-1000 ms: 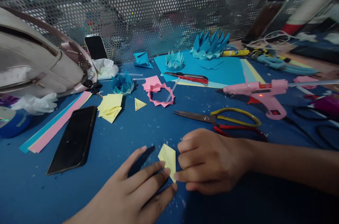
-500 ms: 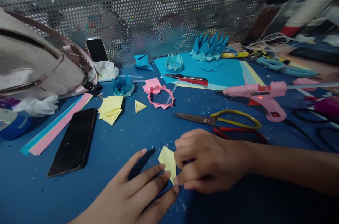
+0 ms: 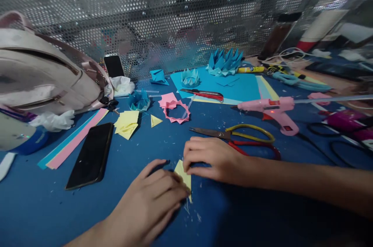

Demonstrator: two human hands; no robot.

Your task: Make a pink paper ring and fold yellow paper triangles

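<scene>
A small folded piece of yellow paper (image 3: 185,181) lies on the blue table in front of me. My left hand (image 3: 154,196) rests across its lower left side, fingers stretched out and pressing it down, thumb apart. At its upper right edge, my right hand (image 3: 208,159) has curled fingers closed on the paper; the fingertips are partly hidden. Beyond them are a small yellow folded triangle (image 3: 155,121), a stack of yellow paper squares (image 3: 127,124) and a pink folded-paper ring (image 3: 176,112). Scissors (image 3: 233,134) with yellow and red handles lie just behind my right hand.
A pink glue gun (image 3: 271,110) lies at right, its light glowing. A red utility knife (image 3: 204,94) rests on blue paper sheets (image 3: 247,85) near a blue paper lotus (image 3: 224,62). Left are a phone (image 3: 90,155), paper strips (image 3: 74,138) and a backpack (image 3: 52,72). Perforated metal stands behind.
My right fingers have moved up to the paper's upper right edge. My left fingers have drawn closer together and cover its lower left side. The camera view has shifted slightly.
</scene>
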